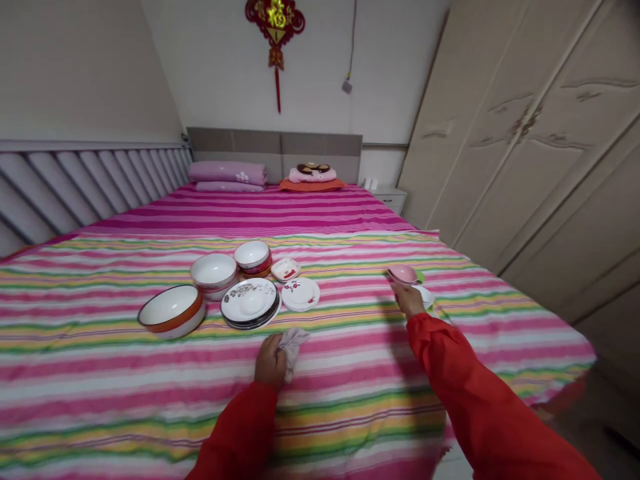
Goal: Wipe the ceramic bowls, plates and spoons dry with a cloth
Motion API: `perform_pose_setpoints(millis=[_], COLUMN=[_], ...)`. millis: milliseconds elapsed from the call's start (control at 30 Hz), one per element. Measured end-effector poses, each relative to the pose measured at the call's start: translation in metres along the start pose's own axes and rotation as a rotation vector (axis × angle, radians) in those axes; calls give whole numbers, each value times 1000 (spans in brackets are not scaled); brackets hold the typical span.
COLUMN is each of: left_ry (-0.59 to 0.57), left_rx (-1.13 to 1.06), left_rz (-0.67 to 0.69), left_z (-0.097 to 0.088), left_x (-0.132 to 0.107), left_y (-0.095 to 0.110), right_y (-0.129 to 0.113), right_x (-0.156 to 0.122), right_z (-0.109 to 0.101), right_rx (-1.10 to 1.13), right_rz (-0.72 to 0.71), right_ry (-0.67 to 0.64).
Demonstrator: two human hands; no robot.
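Striped fabric in pink, green, yellow and white covers the near part of a bed, with a grey padded headboard beyond and tall cream wardrobe doors on the right. The person's left hand has its fingers closed on a crumpled, pale greyish cloth, low over the fabric and just in front of a stack of round plates, the top one white with dark floral sprigs. The right hand reaches out to a small, round, glossy pink bowl, fingers at its near left edge; whether they are clamped on it or only touching, I cannot tell. White dishware sits beside that wrist, partly hidden by it, and something green shows just past the bowl.

For a sure hold, the thumb and fingers are best set on opposite faces of the bowl's wall, with the wrist raised clear of the white dishware so the red sleeve does not brush it. Bedding probably gives under pressure, so a light, upright lift seems wiser than pushing or dragging. Bunching the cloth tightly in the palm should stop its loose corner catching the plate stack's rim.
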State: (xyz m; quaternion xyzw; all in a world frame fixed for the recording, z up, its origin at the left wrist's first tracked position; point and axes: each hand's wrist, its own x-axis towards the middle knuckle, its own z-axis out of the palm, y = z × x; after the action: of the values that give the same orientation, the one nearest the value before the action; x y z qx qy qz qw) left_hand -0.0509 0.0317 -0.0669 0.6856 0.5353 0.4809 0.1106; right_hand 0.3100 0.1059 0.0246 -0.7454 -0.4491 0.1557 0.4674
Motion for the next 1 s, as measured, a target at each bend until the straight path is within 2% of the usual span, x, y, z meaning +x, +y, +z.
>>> perform_pose_setpoints(millis=[100,200,300,400,500,600,833,933,1000], left_ry=[2,-6,-12,-15,-25,-34,-38,-35,-28], left_rx=[10,16,15,16,10,-7,-52,-75,-91], left_rz=[7,25,47,57,62,64,50,39,24], left_z=[0,0,0,0,1,1,1,1,0], left_x=[-1,-2,-3,-4,-5,-6,-7,-6,-5], left_y=[1,1,0,-1,-2,-2,-2,-2,-2], right_y=[-42,-83,-120,-150,-172,-184,-188,-176,-159], right_x=[-32,-66,-95,-114,-129,-140,-142,-136,-134], right_z=[51,104,148,177,191,199,211,205,194], right_rx=[135,218,251,179,-110,-228,32,230,377], right_rz=[-69,-153,-241,-341,-454,-417,-252,-136,-45], right_ry=[-305,-503,-581,-600,-617,-611,-592,-611,-622])
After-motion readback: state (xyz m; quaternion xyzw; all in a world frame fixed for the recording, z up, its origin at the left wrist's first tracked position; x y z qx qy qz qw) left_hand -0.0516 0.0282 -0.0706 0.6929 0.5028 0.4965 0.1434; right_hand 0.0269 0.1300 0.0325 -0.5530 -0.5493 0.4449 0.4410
